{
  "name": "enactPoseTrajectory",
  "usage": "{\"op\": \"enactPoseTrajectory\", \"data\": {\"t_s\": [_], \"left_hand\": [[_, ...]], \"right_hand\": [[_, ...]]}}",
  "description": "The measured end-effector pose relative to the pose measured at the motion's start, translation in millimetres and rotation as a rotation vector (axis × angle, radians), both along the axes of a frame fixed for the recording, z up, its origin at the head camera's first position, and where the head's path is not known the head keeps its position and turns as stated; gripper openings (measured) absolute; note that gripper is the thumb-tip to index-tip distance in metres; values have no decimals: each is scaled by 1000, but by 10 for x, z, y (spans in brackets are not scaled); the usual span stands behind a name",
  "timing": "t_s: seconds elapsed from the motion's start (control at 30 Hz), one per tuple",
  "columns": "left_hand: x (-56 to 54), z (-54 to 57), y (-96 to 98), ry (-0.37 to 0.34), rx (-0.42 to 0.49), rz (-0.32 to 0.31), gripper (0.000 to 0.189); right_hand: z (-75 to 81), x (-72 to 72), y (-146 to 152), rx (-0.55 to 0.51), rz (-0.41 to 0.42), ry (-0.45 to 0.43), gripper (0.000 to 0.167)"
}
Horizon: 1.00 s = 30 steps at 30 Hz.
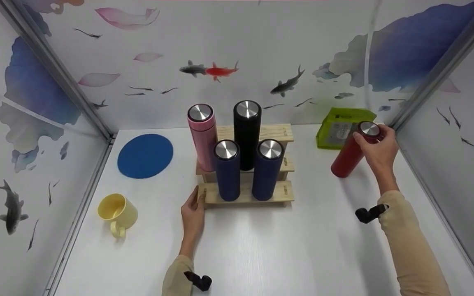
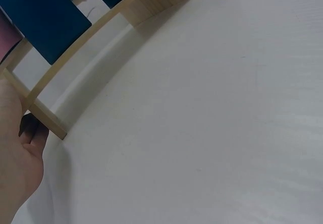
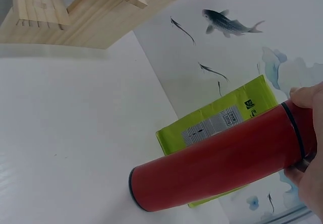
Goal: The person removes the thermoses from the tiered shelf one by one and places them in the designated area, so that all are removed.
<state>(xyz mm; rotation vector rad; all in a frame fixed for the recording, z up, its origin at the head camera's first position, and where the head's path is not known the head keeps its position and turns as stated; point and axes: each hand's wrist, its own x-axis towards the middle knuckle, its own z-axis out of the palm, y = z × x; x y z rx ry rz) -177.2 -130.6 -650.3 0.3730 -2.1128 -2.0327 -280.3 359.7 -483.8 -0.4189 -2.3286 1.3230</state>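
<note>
My right hand (image 1: 381, 150) grips a red thermos bottle (image 1: 347, 158) around its top, just under the silver lid. The bottle leans, its base toward the lower left, close over the white table. At the left end of a stepped wooden rack (image 1: 245, 196), my left hand (image 1: 194, 211) holds the lowest step, thumb at the front and fingers along the side. Two blue thermos bottles (image 1: 228, 176) stand on that step. Behind them are a pink bottle (image 1: 202, 142) and a black bottle (image 1: 247, 131), higher on the rack.
A green packet (image 1: 327, 130) leans against the back wall behind the red bottle. On the left lie a round blue mat (image 1: 145, 156) and a yellow mug (image 1: 126, 211) with its handle toward me. Printed walls enclose the table (image 1: 253, 255) at the back and sides.
</note>
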Motion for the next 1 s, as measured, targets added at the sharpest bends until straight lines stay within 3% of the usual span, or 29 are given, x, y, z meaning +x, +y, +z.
{"op": "enactPoseTrajectory", "data": {"t_s": [0.2,0.53,1.0], "left_hand": [[3,-16,8,29,17,7,50],[6,15,13,13,53,-16,53],[5,2,8,19,18,5,50]], "right_hand": [[59,24,11,27,40,-5,77],[323,-6,-85,81,61,52,78],[656,-17,-506,105,186,185,70]]}}
